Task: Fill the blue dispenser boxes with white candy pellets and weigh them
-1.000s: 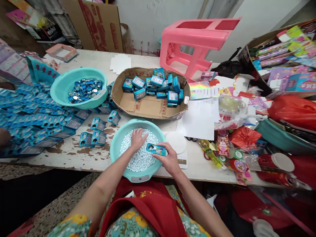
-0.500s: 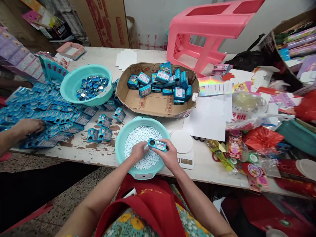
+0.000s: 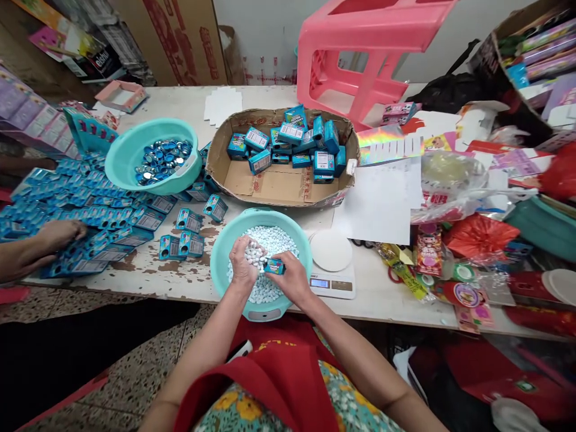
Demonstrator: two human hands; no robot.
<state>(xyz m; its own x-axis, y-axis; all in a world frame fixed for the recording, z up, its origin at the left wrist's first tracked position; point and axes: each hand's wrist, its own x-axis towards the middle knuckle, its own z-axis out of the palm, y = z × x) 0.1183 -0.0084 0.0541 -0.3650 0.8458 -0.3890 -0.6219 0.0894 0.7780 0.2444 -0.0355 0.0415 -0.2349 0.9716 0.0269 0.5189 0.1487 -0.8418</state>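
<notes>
Over the near turquoise basin (image 3: pixel 216 252) of small white candies (image 3: pixel 274 239), my left hand (image 3: pixel 245 261) is cupped around a heap of the candies. My right hand (image 3: pixel 292 277) grips a small blue candy box (image 3: pixel 274 266), tilted with one end toward the left palm. Candies lie right at that end of the box. Several similar blue boxes (image 3: pixel 191 245) with round dark holes stand on the table left of the basin. To the right of it is a white kitchen scale (image 3: pixel 333 282) with a round plate and a lit display.
A cut-down cardboard box (image 3: pixel 279 186) behind the basin holds several blue boxes. Another turquoise basin (image 3: pixel 117 159) contains blue-and-silver caps. At left, a co-worker's hand (image 3: pixel 58 237) rests among many blue boxes. A pink stool (image 3: pixel 310 66) and packaging clutter (image 3: pixel 477 240) occupy the back and right.
My left hand has scooped up candies and turned palm up. My right hand has tipped the blue box and brought it against the left palm. The view has shifted slightly.
</notes>
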